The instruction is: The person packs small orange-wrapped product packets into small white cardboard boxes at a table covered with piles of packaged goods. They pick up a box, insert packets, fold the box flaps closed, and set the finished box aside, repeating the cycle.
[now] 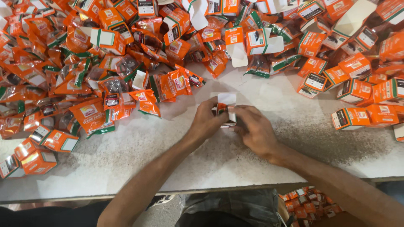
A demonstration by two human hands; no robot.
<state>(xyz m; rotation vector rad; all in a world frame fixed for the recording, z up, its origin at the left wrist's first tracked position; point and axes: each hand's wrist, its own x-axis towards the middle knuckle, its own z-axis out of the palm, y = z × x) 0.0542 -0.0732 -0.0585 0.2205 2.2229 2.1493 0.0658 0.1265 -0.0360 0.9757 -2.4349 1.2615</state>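
A deep heap of orange plastic pouches [84, 80] with dark parts inside sprawls over the far left of the table, some edged in green, and it spills down to within a short way of the person's hands. To the right and along the back lie folded orange-and-white cartons [357, 90], many closed, a few with their white flaps standing open [353, 19]; one closed carton [349, 118] sits alone near the right forearm. Nothing lies between the hands and the table's near edge, so the strip in front of the person is bare. Both hands meet at the middle of the table around one small orange carton [225, 110]. The left hand [206, 122] grips it from the left, fingers curled against its side, while the right hand [256, 128] closes over it from the right, fingertips pressed on its front. The carton's white flap sticks up just above the fingers, open and pointing away from the person; the rest of the box is mostly hidden between the two hands. The table [168, 159] is pale, speckled stone or laminate, scuffed grey where the hands work. Below its near edge, a container of more orange packets [309, 204] shows on the floor at the right.
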